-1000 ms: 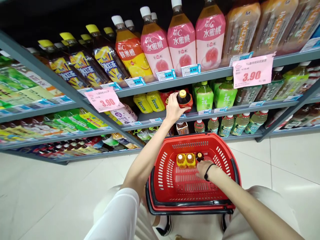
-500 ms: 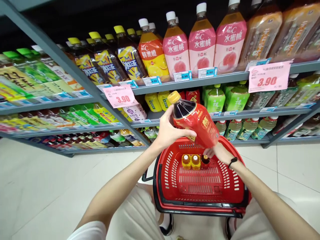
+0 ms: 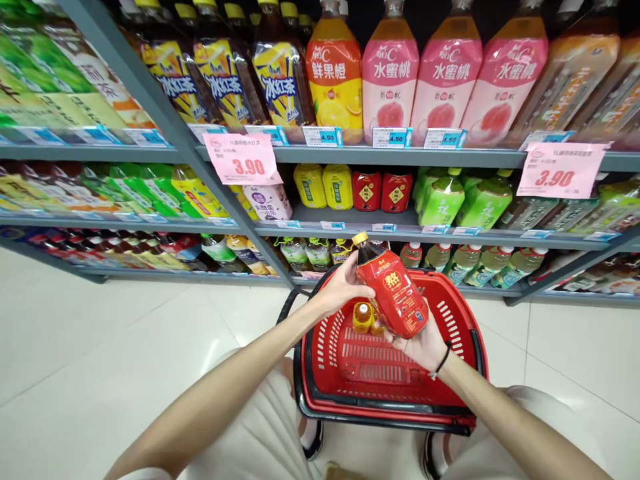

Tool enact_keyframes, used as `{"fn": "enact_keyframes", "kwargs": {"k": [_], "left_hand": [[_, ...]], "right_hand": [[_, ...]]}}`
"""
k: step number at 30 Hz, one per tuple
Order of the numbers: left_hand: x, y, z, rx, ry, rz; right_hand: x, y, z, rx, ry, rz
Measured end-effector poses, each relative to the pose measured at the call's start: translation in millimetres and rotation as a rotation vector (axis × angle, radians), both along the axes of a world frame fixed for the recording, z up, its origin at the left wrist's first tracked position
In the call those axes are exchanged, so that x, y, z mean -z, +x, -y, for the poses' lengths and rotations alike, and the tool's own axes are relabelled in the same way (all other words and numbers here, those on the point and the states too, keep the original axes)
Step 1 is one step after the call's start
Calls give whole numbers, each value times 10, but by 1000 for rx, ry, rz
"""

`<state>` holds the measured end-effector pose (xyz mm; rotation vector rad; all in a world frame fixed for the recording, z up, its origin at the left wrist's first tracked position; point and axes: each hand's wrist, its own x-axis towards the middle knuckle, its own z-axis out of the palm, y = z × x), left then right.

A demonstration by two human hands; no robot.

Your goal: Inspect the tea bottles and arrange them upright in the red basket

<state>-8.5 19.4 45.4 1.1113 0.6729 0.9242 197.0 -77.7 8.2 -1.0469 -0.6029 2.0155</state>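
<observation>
A big dark-drink bottle with a red label and yellow cap [image 3: 393, 290] is held tilted over the red shopping basket [image 3: 460, 320]. My left hand [image 3: 340, 287] grips it near the neck, and my right hand [image 3: 423, 343] cups its base from below. Under the bottle, yellow-capped bottles [image 3: 363, 317] stand upright at the far end of the basket. Two more red-label bottles [image 3: 381, 192] remain on the middle shelf straight ahead.
Grey shelving [image 3: 400, 158] full of drink bottles runs across the view, with pink 3.90 price tags [image 3: 244, 159] hanging from the upper shelf edge. The basket stands on a wheeled frame on the pale tiled floor [image 3: 100, 347]. My knees flank the basket.
My left hand pulled the red-label bottle off the middle shelf and lowered it over the basket. My right hand left the bottles in the basket and came up under its base.
</observation>
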Motion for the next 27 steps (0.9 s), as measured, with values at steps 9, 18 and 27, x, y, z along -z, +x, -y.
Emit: {"fn": "enact_keyframes", "kwargs": {"k": [9,18,27], "left_hand": [[118,-37,228,-57,113,-151],[23,34,489,154,503,-294],[18,89,490,157,577,-371]], "right_hand": [[150,-135,-3,6,-87,127],[258,-159,63,-43,-162,280],[177,-145,17,-11,-281,320]]}}
